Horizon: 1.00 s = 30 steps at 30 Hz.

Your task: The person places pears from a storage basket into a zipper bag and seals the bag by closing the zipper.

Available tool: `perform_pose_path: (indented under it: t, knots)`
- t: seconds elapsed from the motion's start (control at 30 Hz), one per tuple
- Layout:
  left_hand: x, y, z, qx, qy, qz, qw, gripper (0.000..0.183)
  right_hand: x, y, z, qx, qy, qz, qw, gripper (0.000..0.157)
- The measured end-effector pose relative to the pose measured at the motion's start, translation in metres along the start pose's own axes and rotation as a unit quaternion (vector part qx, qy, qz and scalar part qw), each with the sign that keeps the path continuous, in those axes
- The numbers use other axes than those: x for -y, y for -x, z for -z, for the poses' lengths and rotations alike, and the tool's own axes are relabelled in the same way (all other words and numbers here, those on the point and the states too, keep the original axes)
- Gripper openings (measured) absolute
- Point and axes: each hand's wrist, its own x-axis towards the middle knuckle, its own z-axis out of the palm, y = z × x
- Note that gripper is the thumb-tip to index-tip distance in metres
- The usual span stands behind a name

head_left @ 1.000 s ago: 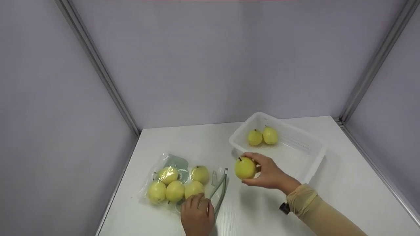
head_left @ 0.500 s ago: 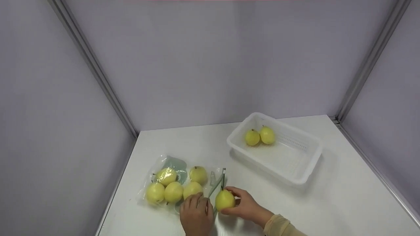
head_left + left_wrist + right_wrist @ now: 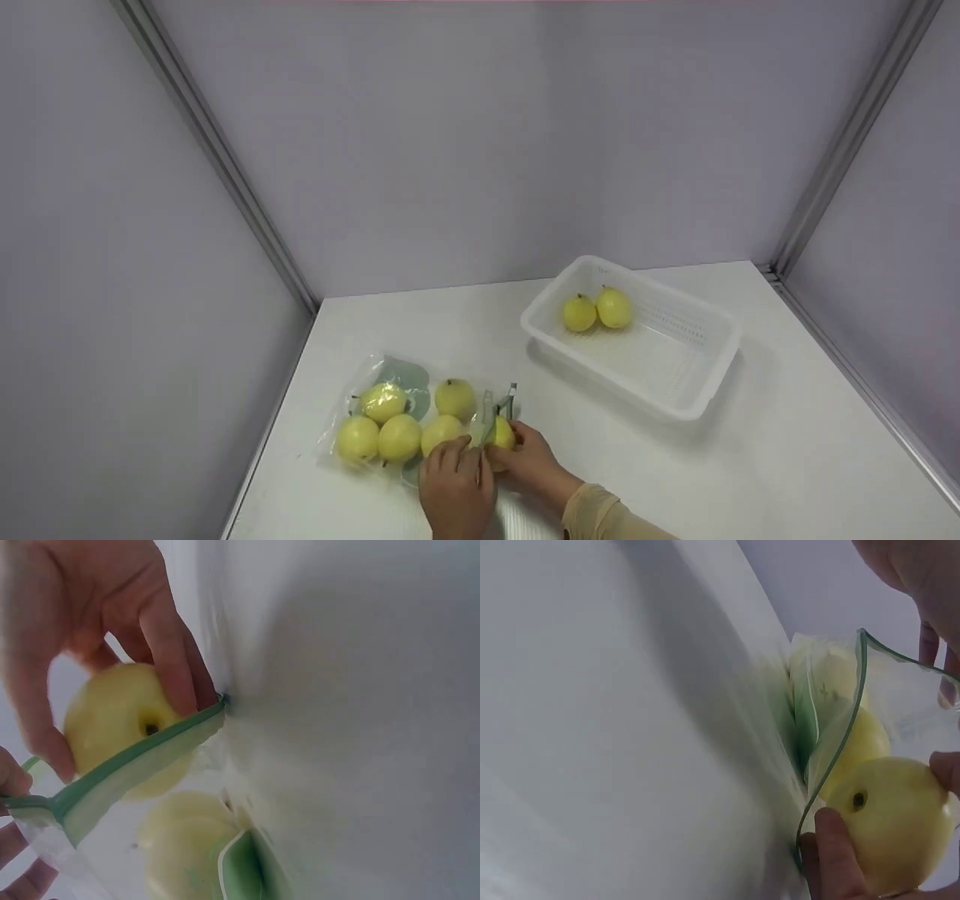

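- The right hand (image 3: 531, 461) is clamped on a yellow pear (image 3: 900, 821), thumb and fingers curled around its sides
- That pear sits at the mouth of a clear plastic bag (image 3: 409, 379), partly past the green rim (image 3: 840, 746), its dark stem hollow facing the right wrist camera
- The left hand (image 3: 456, 491) pinches the bag's rim, thumb on one side and fingers on the other, just beside the right hand
- Deeper in the bag, which lies flat with green print on it, five more pears (image 3: 400, 438) rest close together, three in a nearer row and two behind
- To the right and farther back, well apart from the bag, a white plastic basket (image 3: 615, 382) holds two pears (image 3: 614, 307) side by side near its far left end
- A tan sleeve (image 3: 607, 517) covers the right forearm
- Everything rests on a white table (image 3: 787, 420) before pale walls (image 3: 450, 150)
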Motion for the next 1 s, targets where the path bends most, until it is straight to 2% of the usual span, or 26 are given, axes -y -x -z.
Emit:
perform_pose_path:
  t: [0.13, 0.3, 0.4, 0.5, 0.57, 0.63, 0.77, 0.9, 1.0]
  knots:
    - [-0.003, -0.001, 0.001, 0.008, -0.002, 0.001, 1.0000, 0.011, 0.011, -0.005, -0.011, -0.024, 0.001, 0.008, 1.000, 0.077]
    - [-0.003, -0.004, 0.002, 0.006, -0.004, -0.006, 1.0000, 0.022, 0.023, -0.009, -0.024, -0.012, -0.056, 0.014, 0.998, 0.083]
    - [-0.002, -0.003, 0.001, -0.004, 0.002, -0.013, 0.9999, 0.021, 0.025, -0.014, -0.029, 0.024, -0.107, 0.018, 0.994, 0.064]
    - [-0.002, -0.001, -0.001, -0.019, 0.011, -0.020, 0.9995, 0.018, 0.023, -0.015, -0.027, 0.096, -0.169, 0.023, 0.981, 0.044]
    - [-0.002, 0.000, -0.001, -0.027, 0.018, -0.023, 0.9992, 0.017, 0.022, -0.016, -0.023, 0.135, -0.177, 0.029, 0.974, 0.033]
    - [-0.002, 0.000, -0.002, -0.032, 0.021, -0.023, 0.9990, 0.018, 0.021, -0.016, -0.017, 0.155, -0.157, 0.043, 0.974, 0.032]
    - [-0.001, 0.000, -0.001, -0.035, 0.020, -0.023, 0.9989, 0.018, 0.022, -0.016, -0.007, 0.115, -0.019, 0.091, 0.989, 0.030]
    - [0.001, 0.000, -0.001, -0.034, 0.017, -0.023, 0.9990, 0.012, 0.024, -0.013, 0.001, 0.072, 0.093, 0.130, 0.985, 0.040]
    - [0.002, 0.000, -0.001, -0.030, 0.016, -0.023, 0.9992, 0.007, 0.025, -0.013, 0.007, 0.060, 0.128, 0.138, 0.980, 0.044]
